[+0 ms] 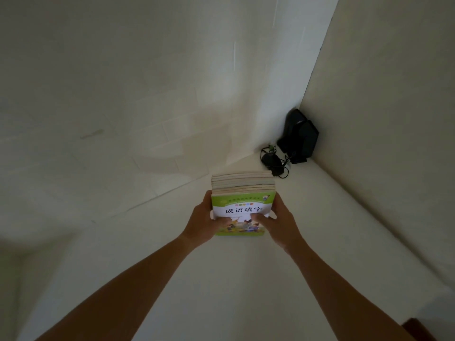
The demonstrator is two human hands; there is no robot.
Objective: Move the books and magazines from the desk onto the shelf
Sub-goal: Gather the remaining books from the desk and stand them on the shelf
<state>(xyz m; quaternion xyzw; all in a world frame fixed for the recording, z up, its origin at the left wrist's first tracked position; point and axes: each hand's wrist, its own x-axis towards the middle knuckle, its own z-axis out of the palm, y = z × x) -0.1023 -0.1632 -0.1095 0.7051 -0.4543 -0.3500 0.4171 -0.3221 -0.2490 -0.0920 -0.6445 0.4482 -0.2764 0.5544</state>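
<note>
Gripping a stack of books [242, 185] between both hands, left hand [204, 221] and right hand [279, 221] clamped on its sides, I see black speakers [299, 135] in the corner.

A pale, off-white surface [246, 279] is seen filling the lower part of the view, met at the back by a white wall [123, 82] marked with faint rectangular lines. To the right, a second white panel [381, 119] is set upright, and a corner is formed where it meets the wall. In that corner a black device [299, 135] is placed, with a smaller dark object and tangled black cable [273, 162] just beside it. The light is dim and soft, brightest left of the device
</note>
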